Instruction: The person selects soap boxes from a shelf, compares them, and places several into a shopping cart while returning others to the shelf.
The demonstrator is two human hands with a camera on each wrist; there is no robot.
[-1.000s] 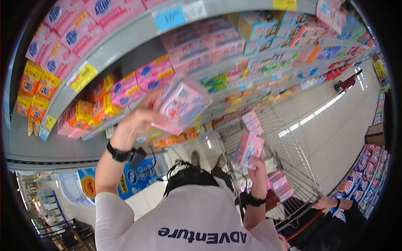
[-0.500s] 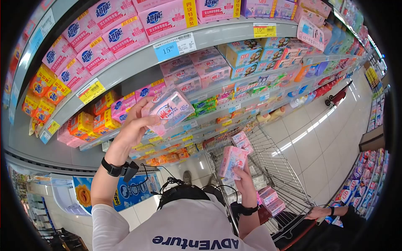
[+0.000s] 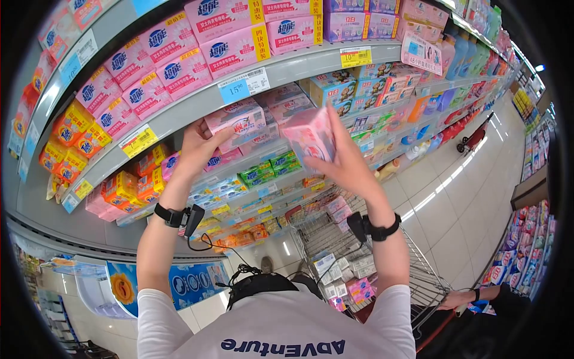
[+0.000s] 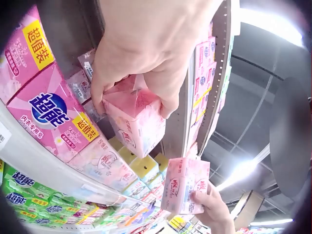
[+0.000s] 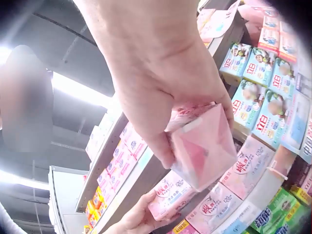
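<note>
My left hand (image 3: 200, 146) grips a pink wrapped pack (image 3: 237, 122) by its end, at the front of the shelf among similar packs. In the left wrist view, thumb and fingers pinch that pack (image 4: 134, 117) from both sides. My right hand (image 3: 350, 158) holds another pink pack (image 3: 310, 136) to the right of it, thumb below and fingers at the far side. The right wrist view shows this pack (image 5: 207, 148) close up in the hand, with matching packs (image 5: 247, 165) on the shelf behind it.
A shopping cart (image 3: 427, 263) with several packs inside stands below my right arm. Price labels line the shelf edge (image 3: 173, 106). Another person's hand (image 3: 457, 299) is at the cart's handle. Blue boxes (image 3: 330, 90) stand right of the pink packs.
My right hand has risen from over the cart to the shelf, still holding its pack. My left hand has moved its pack slightly up toward the stacked ones.
</note>
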